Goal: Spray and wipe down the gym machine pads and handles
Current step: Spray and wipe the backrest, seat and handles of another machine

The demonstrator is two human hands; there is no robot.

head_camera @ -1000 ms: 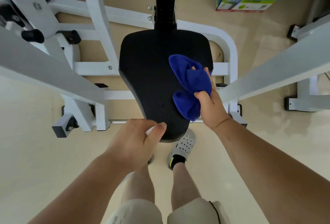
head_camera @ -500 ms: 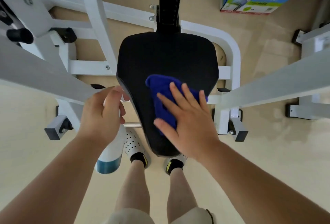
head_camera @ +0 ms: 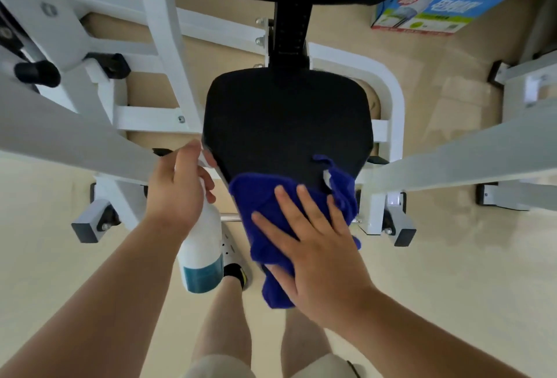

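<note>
The right hand (head_camera: 319, 245) presses flat, fingers spread, on a blue cloth (head_camera: 271, 214) covering the near end of the black seat (head_camera: 286, 118). The left hand (head_camera: 177, 193) grips a white spray bottle (head_camera: 202, 254) just beside the seat's left edge.

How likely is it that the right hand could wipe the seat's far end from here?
Probably yes. The right hand lies flat on the cloth at the near end of the seat; the rest is bare, and the bars run beside it.

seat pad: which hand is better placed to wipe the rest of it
Right. The right hand presses the blue cloth flat on the seat pad; the left hand grips the spray bottle beside it.
</note>
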